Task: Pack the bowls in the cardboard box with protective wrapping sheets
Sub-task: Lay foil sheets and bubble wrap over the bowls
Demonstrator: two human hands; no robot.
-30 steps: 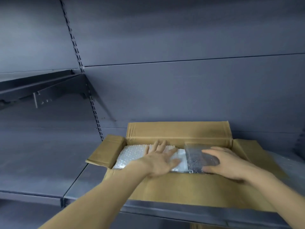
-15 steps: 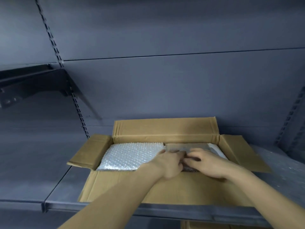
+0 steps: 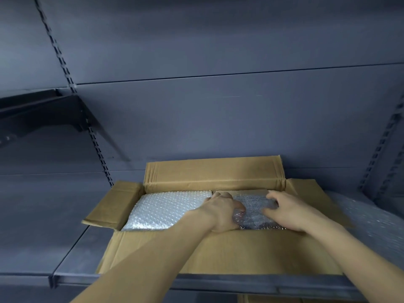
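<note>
Since prev frame: hands apart now, no longer bunched together at box centre; right hand [image 3: 290,212] shifted rightward, left hand [image 3: 220,212] about where it was. Cam view nudged slightly, box a bit lower-right in frame.

Head view: cardboard box [image 3: 218,252] open on grey metal shelf [image 3: 65,248], all 4 flaps out; back flap upright against shelf backing, left flap folded outward, near flap hanging over shelf front edge. Inside, left half filled w/ bubble-wrap sheet [image 3: 166,209], whitish, lying flat. Right half holds wrapped bundle [image 3: 255,212], darker under clear bubble wrap, presumably a bowl but shape not readable through wrap. Bundle sits just beside white sheet, touching or nearly so; can't tell which.

Left hand at bundle's left edge, fingers curled down round it, thumb tucked at near-left corner: gripping wrap. Right hand at bundle's right side, fingers bent over far-right edge, palm over top; looks like a hold on the wrap, fingertips blurred. Both forearms reach in over near flap.

More bubble wrap [image 3: 369,217] spread on shelf to right of box, blurry. Slotted upright [image 3: 65,68] runs up back panel at left, another at far right. Dark shelf bracket [image 3: 43,110] upper left, well apart from box. Edge of another cardboard piece at bottom, under shelf.
</note>
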